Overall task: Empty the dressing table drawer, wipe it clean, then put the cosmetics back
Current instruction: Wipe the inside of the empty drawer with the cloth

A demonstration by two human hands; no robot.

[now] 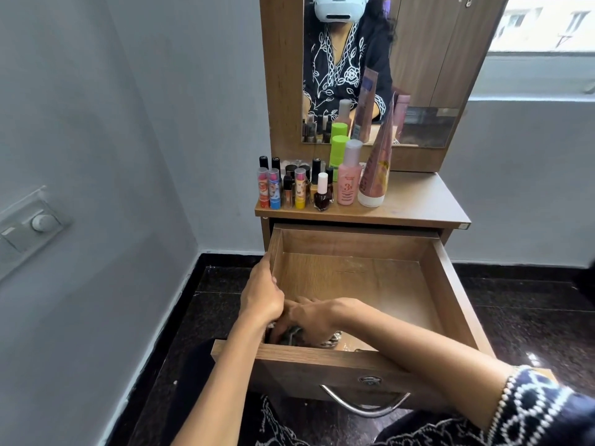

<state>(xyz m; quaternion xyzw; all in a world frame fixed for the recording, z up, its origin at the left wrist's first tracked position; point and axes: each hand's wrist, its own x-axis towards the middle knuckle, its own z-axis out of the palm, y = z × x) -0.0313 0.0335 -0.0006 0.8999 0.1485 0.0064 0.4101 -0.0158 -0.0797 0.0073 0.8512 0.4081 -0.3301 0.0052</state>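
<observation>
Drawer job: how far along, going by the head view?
Emptying looks done: the drawer shows bare wood and the cosmetics stand on the tabletop. Wiping is in hand: the right hand grips a dark cloth in the front-left corner, while the left hand holds the drawer's left wall. Left: finish wiping, then return the cosmetics.

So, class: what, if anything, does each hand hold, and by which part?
The left hand grips the drawer by its left wall. The right hand presses a dark cloth in the front-left corner.
</observation>
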